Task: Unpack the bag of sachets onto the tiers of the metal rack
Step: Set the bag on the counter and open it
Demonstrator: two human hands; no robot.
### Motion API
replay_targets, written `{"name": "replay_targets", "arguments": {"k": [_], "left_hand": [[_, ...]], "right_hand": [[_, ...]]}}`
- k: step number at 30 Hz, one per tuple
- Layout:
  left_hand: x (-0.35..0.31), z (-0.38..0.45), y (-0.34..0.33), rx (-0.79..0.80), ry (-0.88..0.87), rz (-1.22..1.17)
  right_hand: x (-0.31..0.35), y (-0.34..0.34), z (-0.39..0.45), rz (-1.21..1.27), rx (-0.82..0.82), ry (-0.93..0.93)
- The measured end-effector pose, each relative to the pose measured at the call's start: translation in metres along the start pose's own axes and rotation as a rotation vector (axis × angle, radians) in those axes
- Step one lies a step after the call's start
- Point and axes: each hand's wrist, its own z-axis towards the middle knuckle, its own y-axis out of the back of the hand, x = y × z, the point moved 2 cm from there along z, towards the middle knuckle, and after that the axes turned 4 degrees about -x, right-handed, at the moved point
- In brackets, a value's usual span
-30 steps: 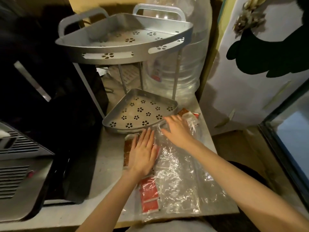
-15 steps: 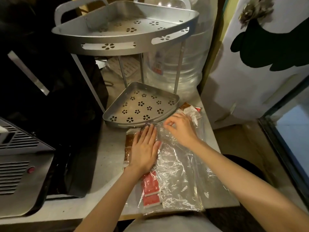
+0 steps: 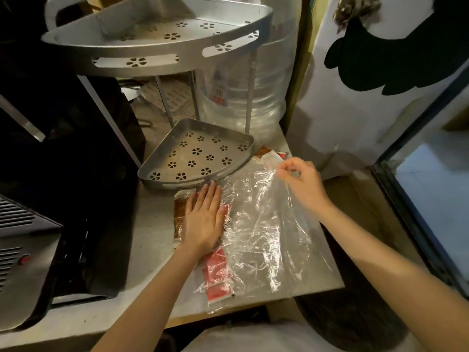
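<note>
A clear plastic bag (image 3: 264,232) lies flat on the grey counter, in front of the two-tier metal rack. The lower tier (image 3: 162,171) and the upper tier (image 3: 157,68) hold nothing. My left hand (image 3: 204,221) rests flat on brown sachets (image 3: 179,214) at the bag's left side. Red sachets (image 3: 217,278) show below that hand. My right hand (image 3: 303,181) pinches the bag's far right edge and lifts it off the counter. Beside the lower tier a few more sachets (image 3: 270,154) lie behind the lifted edge.
A black appliance (image 3: 63,161) stands at the left, close to the rack. A large clear water bottle (image 3: 243,90) is behind the rack. The counter's edge (image 3: 330,288) runs at the right, with a white panel (image 3: 368,102) beyond.
My right hand has moved right and up, pinching the bag's edge and lifting it. My left hand has stayed flat on the sachets. The view has tilted down.
</note>
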Motion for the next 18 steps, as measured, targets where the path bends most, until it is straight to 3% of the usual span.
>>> {"name": "replay_targets", "arguments": {"k": [6,11,18], "left_hand": [[-0.002,-0.001,0.001,-0.033,-0.005,0.019],[-0.003,-0.004,0.003,-0.048,0.001,0.040],[-0.003,-0.004,0.005,-0.047,-0.015,0.099]], "right_hand": [[-0.013,0.022,-0.004,0.249,-0.062,-0.064],[-0.024,0.029,-0.007,0.317,-0.158,-0.144],[-0.032,0.026,-0.001,0.834,-0.279,-0.510]]}}
